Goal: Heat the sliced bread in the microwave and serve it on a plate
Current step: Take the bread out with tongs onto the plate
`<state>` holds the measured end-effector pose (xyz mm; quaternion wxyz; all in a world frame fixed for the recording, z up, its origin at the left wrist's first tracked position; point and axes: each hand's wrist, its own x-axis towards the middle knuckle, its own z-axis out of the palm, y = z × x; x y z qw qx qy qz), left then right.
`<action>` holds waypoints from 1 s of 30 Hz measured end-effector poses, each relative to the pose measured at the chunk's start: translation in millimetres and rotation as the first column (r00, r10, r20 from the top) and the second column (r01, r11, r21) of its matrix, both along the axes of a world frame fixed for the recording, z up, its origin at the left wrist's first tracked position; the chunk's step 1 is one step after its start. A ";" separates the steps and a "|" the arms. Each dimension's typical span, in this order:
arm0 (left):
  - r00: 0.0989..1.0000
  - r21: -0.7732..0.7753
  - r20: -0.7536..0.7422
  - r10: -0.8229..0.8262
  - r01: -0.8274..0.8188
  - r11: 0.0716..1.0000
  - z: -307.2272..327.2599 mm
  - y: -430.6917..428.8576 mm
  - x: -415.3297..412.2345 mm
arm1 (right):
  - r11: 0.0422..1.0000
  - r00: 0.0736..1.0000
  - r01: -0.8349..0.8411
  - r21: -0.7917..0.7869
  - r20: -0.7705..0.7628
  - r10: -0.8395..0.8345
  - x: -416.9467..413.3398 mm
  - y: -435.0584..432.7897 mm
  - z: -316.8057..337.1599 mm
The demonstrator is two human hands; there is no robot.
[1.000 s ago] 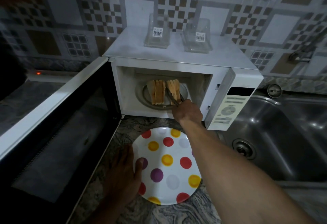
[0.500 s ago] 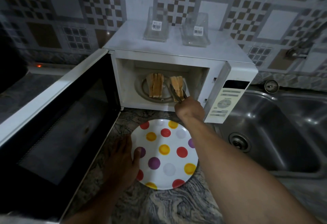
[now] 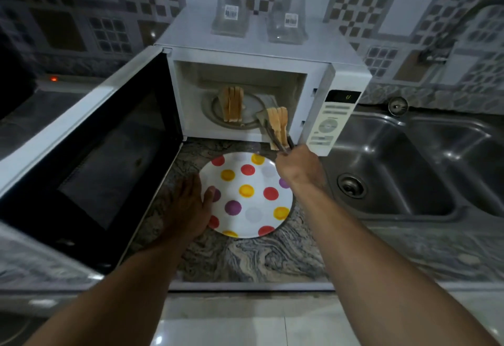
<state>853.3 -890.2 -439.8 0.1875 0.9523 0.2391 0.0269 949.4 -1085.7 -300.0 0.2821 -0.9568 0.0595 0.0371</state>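
Observation:
The white microwave (image 3: 261, 53) stands open, its dark door (image 3: 90, 149) swung out to the left. A stack of bread slices (image 3: 232, 104) stands on edge on the turntable (image 3: 252, 108) inside. My right hand (image 3: 297, 167) grips metal tongs (image 3: 268, 127) that clamp a second bunch of bread slices (image 3: 278, 124) at the front right of the microwave's mouth, above the counter. A white plate with coloured dots (image 3: 246, 195) lies on the marbled counter below. My left hand (image 3: 188, 203) rests flat on the counter, thumb touching the plate's left rim.
Two clear plastic containers (image 3: 231, 18) (image 3: 287, 22) sit on top of the microwave. A steel double sink (image 3: 403, 165) lies to the right, with a tap (image 3: 439, 53) on the wall. A dark stove surface (image 3: 32, 105) with a red light is at the far left.
My right hand has drawn the tongs and the clamped bread slices back out of the microwave cavity to its front edge. The left hand has stayed at the plate.

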 end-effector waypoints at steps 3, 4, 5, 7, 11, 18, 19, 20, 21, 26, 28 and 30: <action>0.999 -0.032 -0.028 -0.019 0.018 0.999 1.2 1.0 -0.6 | 1.000 0.999 0.017 0.009 0.033 -0.017 -26.5 -9.5 0.1; 0.999 -0.032 -0.027 -0.025 0.024 0.999 1.2 1.3 -1.0 | 1.000 0.999 0.016 0.004 0.044 -0.017 -34.8 -12.0 -0.8; 0.999 -0.036 -0.025 -0.030 0.029 0.999 0.5 1.6 -1.2 | 1.000 0.999 0.017 -0.006 0.041 -0.017 -42.1 -13.8 -2.7; 0.999 -0.044 -0.019 -0.032 0.032 0.999 -0.1 0.7 -2.5 | 0.999 1.000 0.018 -0.028 0.005 -0.018 -55.9 -16.1 -7.6; 1.000 -0.036 -0.021 -0.019 0.018 0.999 -0.9 0.5 -2.0 | 0.999 1.000 0.005 -0.043 -0.030 -0.006 -73.6 -17.0 -16.8; 1.000 -0.032 -0.016 0.017 -0.017 0.999 1.5 -4.0 3.9 | 0.997 1.000 -0.016 -0.076 -0.013 0.015 -86.8 -15.1 -39.9; 1.000 -0.030 -0.012 0.018 -0.019 0.999 1.9 -3.9 4.7 | 0.996 1.000 -0.020 -0.085 -0.013 0.019 -87.0 -15.5 -43.1; 1.000 -0.027 -0.011 0.019 -0.019 0.999 1.8 -3.4 5.3 | 0.996 1.000 -0.019 -0.092 -0.017 0.017 -87.1 -16.2 -46.3; 1.000 -0.026 -0.012 0.017 -0.017 1.000 1.1 -2.9 5.9 | 0.996 1.000 -0.015 -0.093 -0.024 0.013 -87.2 -17.1 -49.4; 0.999 -0.057 -0.028 0.016 -0.017 0.998 -0.5 -1.4 4.6 | 0.993 0.998 -0.047 -0.106 -0.053 0.042 -90.9 -21.3 -66.0; 0.999 -0.039 -0.032 0.017 -0.018 0.999 0.7 -2.1 4.8 | 0.992 0.998 -0.050 -0.113 -0.040 0.046 -92.3 -22.4 -69.8; 0.999 -0.016 -0.036 0.016 -0.017 1.000 1.1 -2.4 6.4 | 0.992 0.998 -0.058 -0.115 -0.028 0.056 -91.1 -23.3 -73.0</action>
